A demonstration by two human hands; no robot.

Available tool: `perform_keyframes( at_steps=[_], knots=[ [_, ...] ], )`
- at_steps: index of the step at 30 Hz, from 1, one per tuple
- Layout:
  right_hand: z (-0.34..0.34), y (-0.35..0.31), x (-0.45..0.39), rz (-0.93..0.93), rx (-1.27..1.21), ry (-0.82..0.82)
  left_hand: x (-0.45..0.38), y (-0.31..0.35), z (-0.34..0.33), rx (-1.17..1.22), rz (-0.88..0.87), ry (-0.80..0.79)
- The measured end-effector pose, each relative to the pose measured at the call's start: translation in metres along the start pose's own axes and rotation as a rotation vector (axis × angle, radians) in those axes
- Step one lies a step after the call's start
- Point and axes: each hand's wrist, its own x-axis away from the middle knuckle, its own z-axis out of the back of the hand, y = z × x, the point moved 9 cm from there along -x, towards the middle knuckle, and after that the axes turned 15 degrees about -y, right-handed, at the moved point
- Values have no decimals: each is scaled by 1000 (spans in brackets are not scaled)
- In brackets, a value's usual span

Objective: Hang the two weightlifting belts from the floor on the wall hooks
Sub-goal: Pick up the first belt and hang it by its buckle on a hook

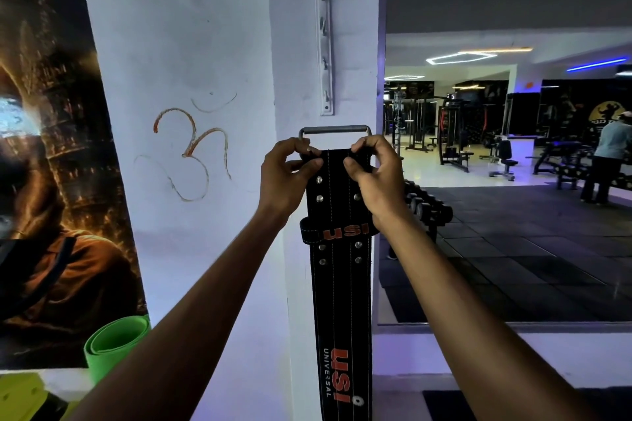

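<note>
Against the white pillar, below the hook rail (pixel 324 48), the black belt (pixel 338 267) hangs vertically, buckle (pixel 334 131) uppermost. Left hand (pixel 287 174) and right hand (pixel 374 174) pinch its top corners, fingers closed on the leather beneath the buckle.

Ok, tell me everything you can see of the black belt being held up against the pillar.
The belt is a wide black strap, leather by its look, with pale stitch lines, silver rivets and orange USI lettering over white UNIVERSAL. A grey metal buckle tops it; a keeper loop wraps it lower down. It hangs vertically before the white pillar, below the hook rail, not yet hooked. The left hand and right hand pinch its upper end.
</note>
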Motion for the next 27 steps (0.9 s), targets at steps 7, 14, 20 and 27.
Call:
perform_keyframes(
  at_steps=[7,14,20,27],
  knots=[
    [5,12,4,-72,-85,-17,4,-8,-6,156,39,-31],
    [15,11,-1,-18,-115,-49,-1,-8,-13,115,18,56],
    [33,23,-16,3,-86,-65,-7,-1,-26,10,-87,142],
    [34,50,-67,65,-31,-137,-51,-29,-20,-30,-82,149]
  ],
)
